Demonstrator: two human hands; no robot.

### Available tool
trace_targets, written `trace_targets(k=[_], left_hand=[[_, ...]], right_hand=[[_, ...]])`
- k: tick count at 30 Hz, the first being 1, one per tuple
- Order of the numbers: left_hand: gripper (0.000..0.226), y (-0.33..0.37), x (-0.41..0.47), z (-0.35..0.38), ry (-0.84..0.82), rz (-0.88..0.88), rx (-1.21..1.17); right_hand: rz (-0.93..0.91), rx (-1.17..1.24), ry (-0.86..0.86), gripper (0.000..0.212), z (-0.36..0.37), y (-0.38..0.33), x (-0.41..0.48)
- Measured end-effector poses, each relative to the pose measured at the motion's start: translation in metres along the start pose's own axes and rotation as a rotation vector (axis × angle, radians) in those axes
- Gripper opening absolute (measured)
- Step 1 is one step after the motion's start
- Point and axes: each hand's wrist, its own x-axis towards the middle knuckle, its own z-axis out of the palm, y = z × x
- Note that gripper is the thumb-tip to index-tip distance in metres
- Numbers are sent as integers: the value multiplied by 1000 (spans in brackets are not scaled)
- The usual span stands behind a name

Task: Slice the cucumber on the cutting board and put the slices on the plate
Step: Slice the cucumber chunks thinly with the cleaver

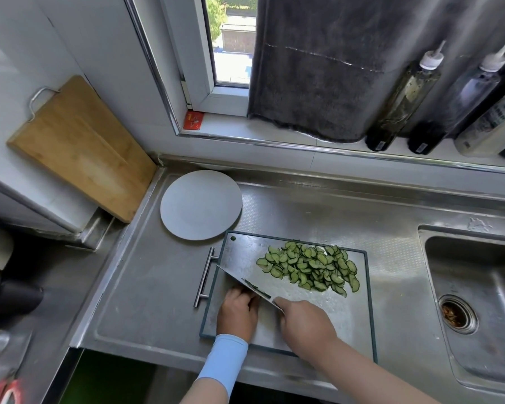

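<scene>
Your right hand [306,322] is wrapped round the handle of the cleaver [245,282], fingers clamped on it. The blade is angled across the near left part of the cutting board [359,313], which puts its edge down toward the board. Your left hand [238,313] sits knuckles-up just beside the flat of the blade with its fingers tucked under, probably to steady a last stub of cucumber and guide the cut. The blade and the hand hide what lies beneath, so I cannot tell whether those fingers pinch anything. The cut slices [312,268] lie heaped on the far right of the board, clear of the blade's working space. The plate [201,208] sits bare on the steel counter [146,287], right at the board's far left corner and handy for the transfer, which I judge is the main step left.
</scene>
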Motion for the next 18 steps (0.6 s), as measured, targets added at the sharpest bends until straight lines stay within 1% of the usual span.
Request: trace_targets(k=[4,7,9,12,18], left_hand=[[26,-2,2,-2,-13,13,-21],[23,-3,3,-2,-36,-11,-43],[21,-2,2,-3,-37,-32,-49],[22,-1,3,-5,-31,-10,-36],[23,0,1,-7,-38,11,1]], right_hand=[[-18,10,12,26,0,-2,5],[-27,11,19,25,-2,2,0],[-30,7,26,18,-1,6,-6],[-33,30,41,7,1,14,-19],[-30,38,34,4,1,25,-31]])
